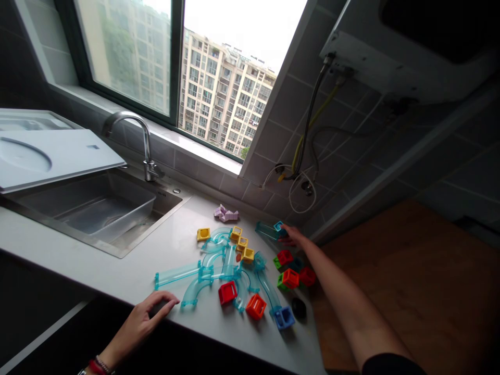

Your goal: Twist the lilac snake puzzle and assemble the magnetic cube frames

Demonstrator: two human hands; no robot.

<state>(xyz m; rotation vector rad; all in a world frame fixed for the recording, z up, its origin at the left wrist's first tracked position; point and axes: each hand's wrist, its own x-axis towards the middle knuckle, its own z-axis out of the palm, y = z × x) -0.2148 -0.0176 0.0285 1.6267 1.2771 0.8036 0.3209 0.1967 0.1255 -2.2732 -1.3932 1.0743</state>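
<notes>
My left hand rests at the counter's front edge, thumb and fingers apart, holding nothing. Its fingertips are close to a curved translucent blue track piece. A straight translucent track lies just behind it. At the counter's far right, my right hand has its fingers closed on a small light-blue cube; the grip is partly hidden. Another translucent track piece lies beside that cube. Between my hands are several joined track pieces, yellow cubes, a red cube, an orange cube and a blue cube.
Red, orange and green cubes cluster under my right forearm, near a black rounded object. Pale purple pieces lie toward the wall. A sink with a faucet and a white board is at left.
</notes>
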